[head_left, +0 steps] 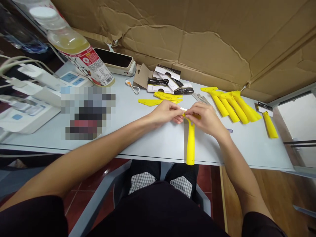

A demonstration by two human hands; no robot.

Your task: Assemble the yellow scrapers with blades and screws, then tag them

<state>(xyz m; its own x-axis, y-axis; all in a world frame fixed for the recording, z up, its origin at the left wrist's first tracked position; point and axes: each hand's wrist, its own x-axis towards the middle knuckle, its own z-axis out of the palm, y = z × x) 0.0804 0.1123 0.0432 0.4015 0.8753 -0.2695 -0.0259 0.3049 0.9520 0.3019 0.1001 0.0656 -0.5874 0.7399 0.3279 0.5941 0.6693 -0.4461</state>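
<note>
A yellow scraper handle (190,144) lies across the front part of the table, its grip pointing toward me. My left hand (168,113) pinches the head end of it from the left, beside a small white piece (183,109). From the right, my right hand (202,117) has its fingers closed on the same head. The fingertips of both hands nearly meet and partly cover the head. Behind the hands are flat yellow pieces (148,102) and thin metal blades (200,98). Several yellow handles (234,107) lie in a row to the right.
Black-and-white card packets (160,85) are heaped by the cardboard wall (209,46). A bottle (81,56), a phone-like device (116,61) and power strips (27,115) stand left. Another handle (270,126) lies far right.
</note>
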